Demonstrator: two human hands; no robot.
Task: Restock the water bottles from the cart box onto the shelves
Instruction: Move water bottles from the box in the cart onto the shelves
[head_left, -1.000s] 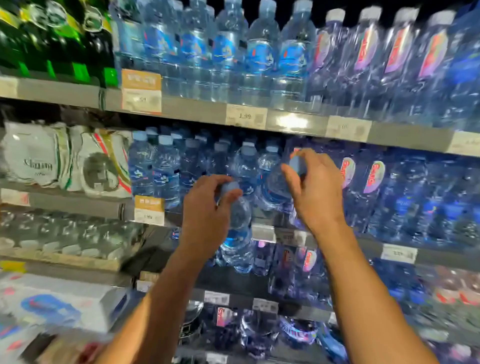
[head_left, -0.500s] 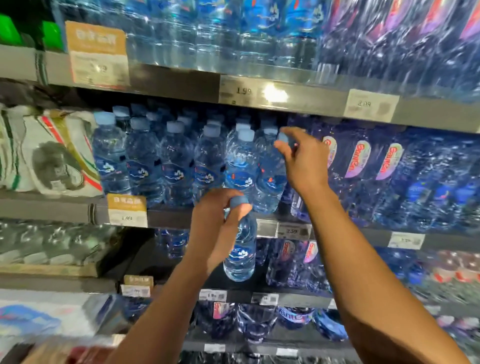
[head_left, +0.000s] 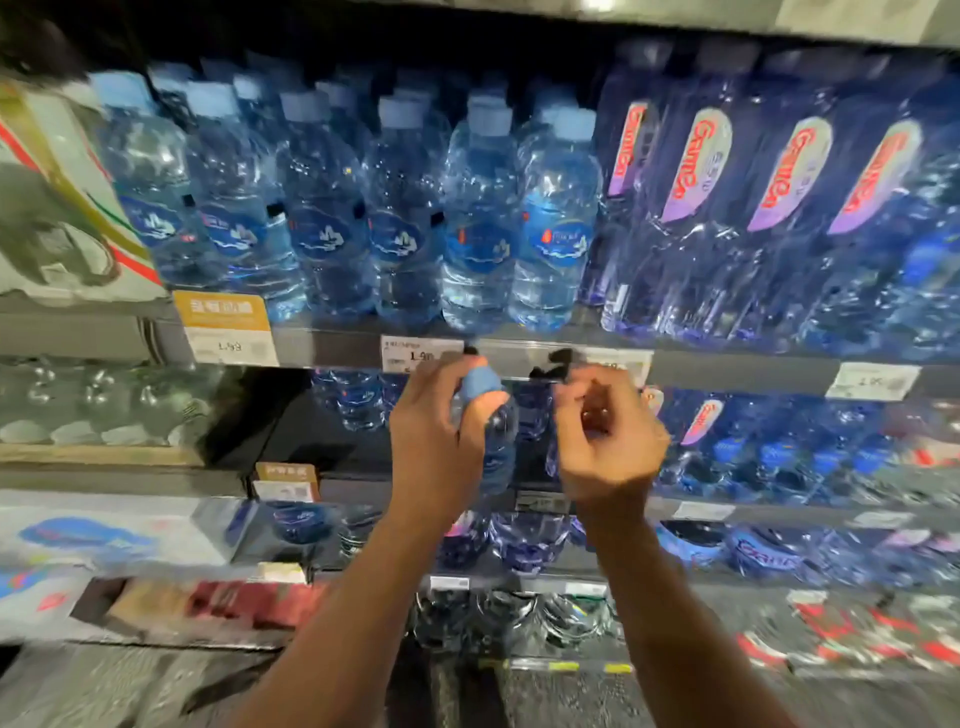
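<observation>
**One bottle in L hand, below the stocked shelf**

From my feed: L hand (head_left: 436, 441) is wrapped round the neck and shoulder of a small water bottle (head_left: 498, 441), fingers curled, thumb up by its light-blue cap (head_left: 480, 383). Bottle hangs roughly upright, just under the shelf edge (head_left: 332, 349), cap abt level w/ the white price tag (head_left: 422, 354) right above the L hand. Lower part of the bottle is blurred; can't tell if it touches anything.

R hand (head_left: 605, 441) sits just beside the L, to its right, bottle between them. Fingers curled in loosely; I see nothing held in it, though blur makes the fingertips hard to read.

Above both hands: front row of small bottles (head_left: 395, 218) w/ light-blue caps and blue labels, standing upright and packed side by side on that shelf. Rightmost one (head_left: 558, 228) is directly above the R hand. Further right of the R hand, taller dark-blue bottles (head_left: 779, 228) w/ pink-purple labels, touching the small row.

Left of the L hand: orange-and-white price tag (head_left: 223, 327) on the shelf edge, white bagged goods (head_left: 57, 208) above it.

Behind and below the hands: lower shelves w/ more blue bottles (head_left: 524, 540), blurred.
</observation>
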